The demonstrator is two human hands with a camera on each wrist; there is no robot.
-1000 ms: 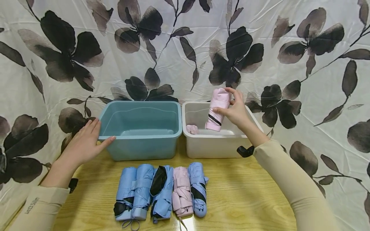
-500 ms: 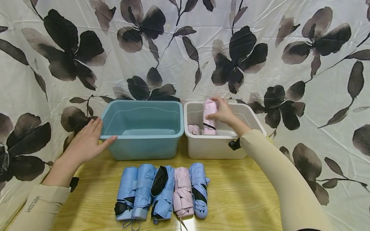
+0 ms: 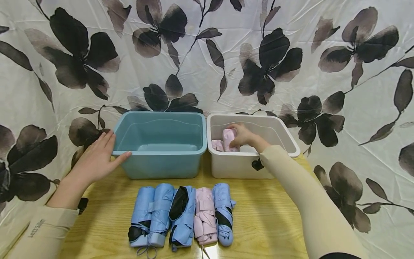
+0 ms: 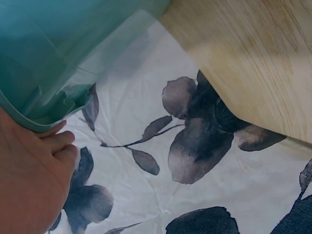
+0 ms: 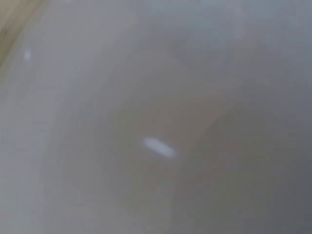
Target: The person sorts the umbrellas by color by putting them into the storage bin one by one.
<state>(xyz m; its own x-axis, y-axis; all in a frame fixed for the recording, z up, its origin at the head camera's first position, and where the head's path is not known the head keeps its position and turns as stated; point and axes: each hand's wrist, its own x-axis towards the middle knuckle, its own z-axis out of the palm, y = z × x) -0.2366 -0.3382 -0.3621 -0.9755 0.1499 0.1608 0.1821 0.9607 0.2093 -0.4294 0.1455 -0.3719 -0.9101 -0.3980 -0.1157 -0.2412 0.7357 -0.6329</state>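
Inside the white bin (image 3: 239, 166), my right hand (image 3: 243, 136) grips a folded pink umbrella (image 3: 229, 138) by its upper part; the bin's front wall hides its lower end. Another pink umbrella (image 3: 217, 145) lies to its left in the same bin. My left hand (image 3: 98, 158) rests with straight fingers on the left rim of the blue-green bin (image 3: 161, 165); the left wrist view shows the fingers (image 4: 61, 141) at that bin's corner. The right wrist view is a blur of pale bin wall.
In front of the bins, a row of folded umbrellas lies on the wooden table (image 3: 262, 216): several blue umbrellas (image 3: 161, 212) and one pink umbrella (image 3: 205, 216) between them. A floral cloth (image 3: 207, 54) hangs behind and at the sides.
My right hand has brought the pink umbrella left and down into the white bin, beside the other pink one. My left hand stays on the blue-green bin's rim.
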